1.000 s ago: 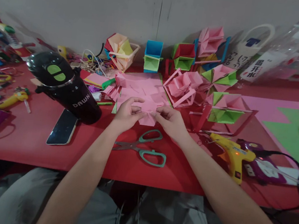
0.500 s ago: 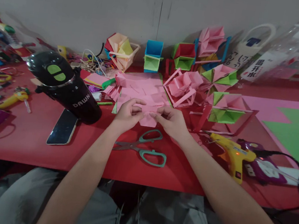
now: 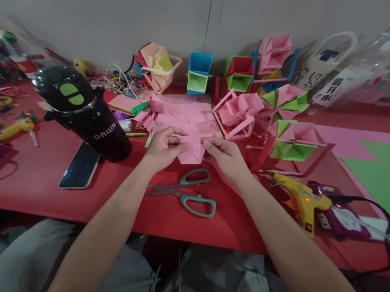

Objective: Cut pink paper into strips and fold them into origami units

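Between my two hands is a folded piece of pink paper (image 3: 191,152), held just above the red table. My left hand (image 3: 165,148) pinches its left side between thumb and fingers. At its right edge, my right hand (image 3: 223,153) grips it the same way, thumb and fingertips closed. A pile of pink paper pieces (image 3: 185,109) lies right behind the held paper. Just in front of my hands rest scissors with green handles (image 3: 197,206), their blades pointing left and spread slightly apart.
To the left a black bottle (image 3: 87,117) stands beside a phone (image 3: 81,165). A yellow glue gun (image 3: 304,201) with a cord lies right. Folded paper constructions (image 3: 235,110) stand along the back, near a clear plastic bottle (image 3: 347,80). Pink and green sheets (image 3: 385,176) lie far right.
The pink paper is turned and shows more of its folded face between my hands. My right fingers have shifted slightly outward to its right edge. The view has moved a little.
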